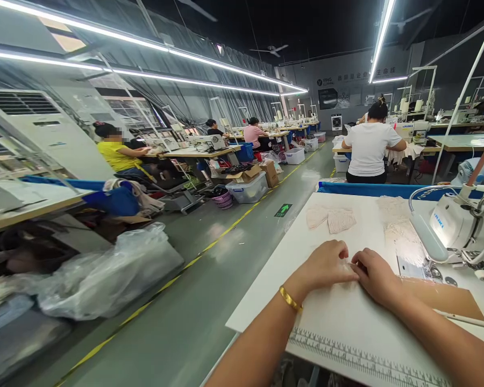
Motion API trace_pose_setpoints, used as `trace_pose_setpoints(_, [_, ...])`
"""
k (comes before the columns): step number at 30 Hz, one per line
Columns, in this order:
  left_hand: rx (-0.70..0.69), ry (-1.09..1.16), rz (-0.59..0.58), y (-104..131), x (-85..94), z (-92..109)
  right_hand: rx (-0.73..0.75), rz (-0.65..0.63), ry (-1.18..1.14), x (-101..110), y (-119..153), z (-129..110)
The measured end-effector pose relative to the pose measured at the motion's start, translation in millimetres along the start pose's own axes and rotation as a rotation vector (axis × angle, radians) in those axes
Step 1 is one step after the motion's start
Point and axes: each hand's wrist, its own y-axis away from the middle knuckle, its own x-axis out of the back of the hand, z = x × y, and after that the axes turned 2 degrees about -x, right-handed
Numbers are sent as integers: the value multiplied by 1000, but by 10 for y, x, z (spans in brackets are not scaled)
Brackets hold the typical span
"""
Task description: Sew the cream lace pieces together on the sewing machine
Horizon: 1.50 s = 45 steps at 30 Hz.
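My left hand (326,264), with a gold bangle (290,299) at the wrist, is closed in a pinch above the white sewing table (266,301). Facing it, my right hand (374,273) pinches too, its fingertips meeting those of the left. Between them is a thin, pale piece of fabric (346,265), mostly hidden by the fingers. Two beige fabric pieces (341,219) lie flat just beyond my hands. More pale lacy pieces (401,234) are spread near the JUKI sewing machine (447,220) at the right.
A printed ruler scale (347,355) runs along the table's near edge. Brown card (443,298) lies beside the machine. A blue cloth trough (367,189) lines the far edge. Ahead, a person in a white shirt (371,145) sits working. Left of the aisle lies a large plastic bag (113,274).
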Motion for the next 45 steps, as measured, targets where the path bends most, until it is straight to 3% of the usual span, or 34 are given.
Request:
trace_pose_setpoints(3, [-19,-58,-5,2,-77,-4,-22,33,-58,11,-18,29])
trace_pose_setpoints(11, [64,85,71,15,23,-85,-91,98,-242,39,-12,73])
trace_pose_setpoints(17, [43,270,-14,26,-102,2,-78,88,-326,45,20,60])
trace_pose_setpoints(26, [97,410,165,-13,-89,-11,-86,176,-343,42,40,51])
trace_pose_setpoints(33, [141,494,176,-32,-157,-12,-83,203,-330,37,39,51])
trace_pose_setpoints(39, [90,389,96,5,-145,-12,-90,232,-293,15,24,104])
trace_pose_setpoints(45, [-39,175,130,11,-154,-1,-106,206,-204,86,31,79])
